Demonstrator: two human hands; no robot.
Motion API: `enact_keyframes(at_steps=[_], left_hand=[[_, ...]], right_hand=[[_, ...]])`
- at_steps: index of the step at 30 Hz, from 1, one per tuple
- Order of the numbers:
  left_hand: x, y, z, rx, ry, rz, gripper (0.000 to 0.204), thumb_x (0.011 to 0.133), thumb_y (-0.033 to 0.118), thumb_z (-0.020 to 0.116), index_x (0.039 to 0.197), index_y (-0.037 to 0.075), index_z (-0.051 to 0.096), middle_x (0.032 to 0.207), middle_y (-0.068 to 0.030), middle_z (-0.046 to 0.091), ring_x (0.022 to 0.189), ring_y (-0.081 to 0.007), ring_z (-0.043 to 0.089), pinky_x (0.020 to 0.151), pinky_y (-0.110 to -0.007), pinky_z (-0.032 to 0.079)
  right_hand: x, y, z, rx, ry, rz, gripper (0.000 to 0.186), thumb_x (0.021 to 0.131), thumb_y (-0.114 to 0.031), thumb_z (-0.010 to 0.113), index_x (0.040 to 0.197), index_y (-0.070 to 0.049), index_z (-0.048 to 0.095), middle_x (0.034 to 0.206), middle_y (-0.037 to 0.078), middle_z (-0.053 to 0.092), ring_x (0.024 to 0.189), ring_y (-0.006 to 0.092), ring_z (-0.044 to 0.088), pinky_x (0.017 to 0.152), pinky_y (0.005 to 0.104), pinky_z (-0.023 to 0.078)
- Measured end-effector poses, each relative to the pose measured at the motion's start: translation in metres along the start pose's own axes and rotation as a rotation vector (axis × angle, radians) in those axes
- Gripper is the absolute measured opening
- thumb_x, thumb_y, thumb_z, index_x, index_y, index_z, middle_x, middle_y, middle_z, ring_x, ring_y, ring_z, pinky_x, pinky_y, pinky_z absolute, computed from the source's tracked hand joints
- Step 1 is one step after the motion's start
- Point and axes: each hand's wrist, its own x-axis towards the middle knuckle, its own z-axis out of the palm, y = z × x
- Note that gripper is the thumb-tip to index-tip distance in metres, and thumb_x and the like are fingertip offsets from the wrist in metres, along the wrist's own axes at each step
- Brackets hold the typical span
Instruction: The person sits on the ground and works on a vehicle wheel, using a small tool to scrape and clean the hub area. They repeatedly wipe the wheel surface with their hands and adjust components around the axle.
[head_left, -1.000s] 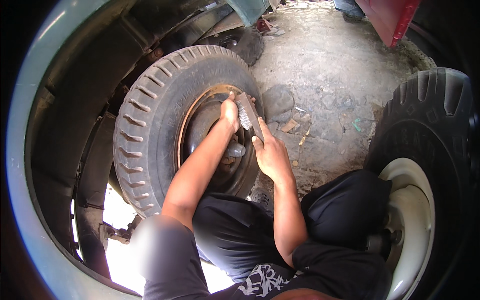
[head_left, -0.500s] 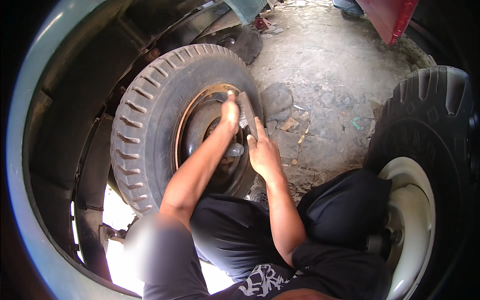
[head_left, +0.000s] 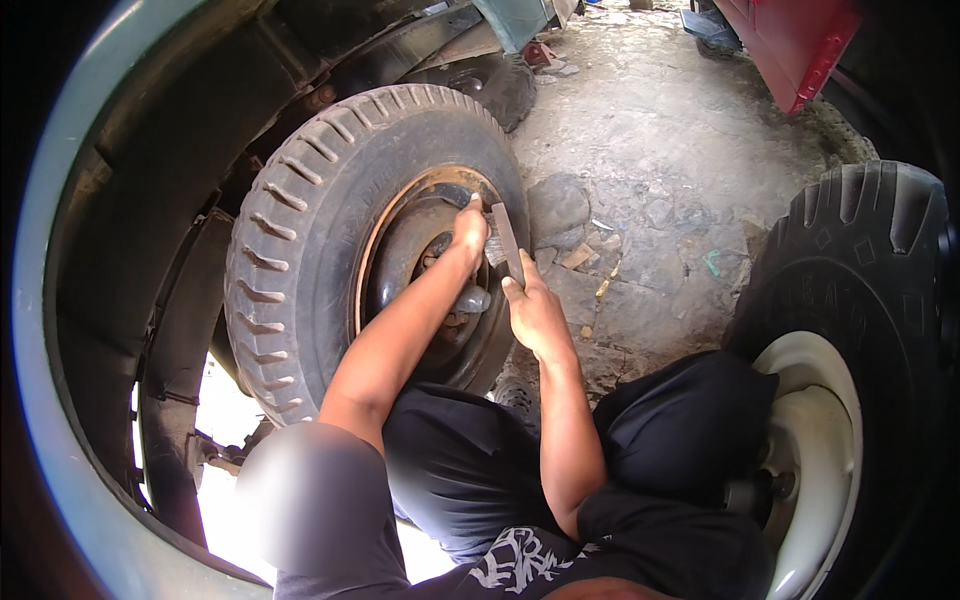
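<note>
A large mounted wheel stands in front of me, its black tyre (head_left: 300,235) deeply treaded and its steel rim (head_left: 375,235) rusty along the lip. My right hand (head_left: 537,312) is closed round the handle of a wire brush (head_left: 509,240), which tilts up toward the far side of the rim. The brush's bristles face left, close beside my left hand. Reaching across the wheel, my left hand (head_left: 470,232) is at the inner rim, thumb up and fingers curled out of sight; what they hold is hidden. Below it the grey hub end (head_left: 473,299) sticks out.
A second tyre (head_left: 835,245) with a cream rim (head_left: 812,430) stands close on my right. A vehicle's wheel arch (head_left: 75,175) curves round the left. Scraps and stones lie on the rough floor (head_left: 660,130). A red panel (head_left: 790,45) hangs at the far right.
Both hands and the wire brush have shifted slightly toward me and to the right. My right hand keeps its hold on the brush. The view has also moved a little.
</note>
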Motion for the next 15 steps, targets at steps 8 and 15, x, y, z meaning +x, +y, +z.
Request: enact_keyframes(at_steps=[8, 15], left_hand=[[-0.005, -0.049, 0.046, 0.303, -0.245, 0.16, 0.059, 0.117, 0.049, 0.037, 0.126, -0.001, 0.067, 0.117, -0.0188, 0.071, 0.105, -0.0286, 0.067, 0.098, -0.044, 0.052], [0.001, -0.012, 0.017, 0.227, -0.099, 0.22, 0.06, 0.116, 0.05, 0.038, 0.098, 0.002, 0.068, 0.097, -0.0172, 0.072, 0.093, -0.0258, 0.064, 0.086, -0.042, 0.051]], right_hand=[[0.028, 0.04, 0.006, 0.009, 0.22, 0.132, 0.064, 0.111, -0.029, 0.053, 0.167, -0.006, 0.031, 0.125, 0.035, 0.07, 0.12, 0.0523, 0.067, 0.102, 0.0567, 0.052], [0.027, 0.044, -0.001, 0.062, 0.286, 0.015, 0.064, 0.111, -0.029, 0.054, 0.166, -0.006, 0.032, 0.124, 0.037, 0.069, 0.119, 0.0532, 0.067, 0.1, 0.0555, 0.053]])
